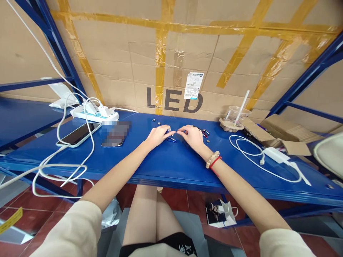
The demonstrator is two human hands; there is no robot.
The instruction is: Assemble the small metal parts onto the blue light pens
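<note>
Both my hands rest on the blue shelf (166, 164) near its back. My left hand (158, 136) pinches a small blue clip-like part (171, 139) that lies under its fingertips. My right hand (192, 136) has its fingers curled on a tiny part between the two hands; what it is, I cannot tell. A few small metal and red parts (205, 134) lie just right of my right hand, and tiny studs (156, 122) lie behind my left hand. A bead bracelet and red string circle my right wrist.
A phone (79, 134) and a blurred second device (115, 134) lie at left, by a white power strip (93, 112) with trailing cables. At right are a white charger with cable (273, 154), a plastic cup with straw (237, 116) and flat cardboard (284, 134). A taped "LED" cardboard box forms the back wall.
</note>
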